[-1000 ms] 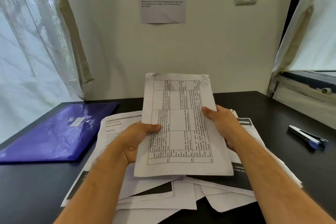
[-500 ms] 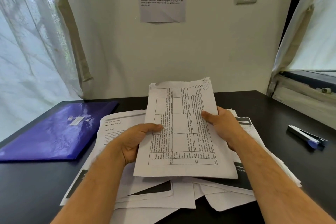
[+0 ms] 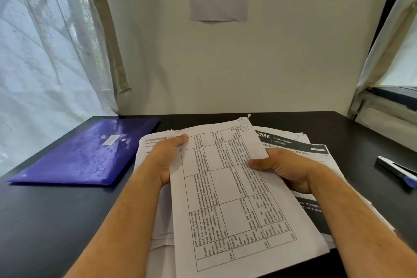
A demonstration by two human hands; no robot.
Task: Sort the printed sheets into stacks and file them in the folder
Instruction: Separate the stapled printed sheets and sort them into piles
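Table-printed sheet (image 3: 228, 189) held at both side edges, left hand (image 3: 165, 158) and right hand (image 3: 282, 169) with fingers pinched on it, long axis running away from person, over loose sheet pile (image 3: 316, 149); purple folder (image 3: 83, 153) lies far-left on table (image 3: 45, 221), left hand nearer
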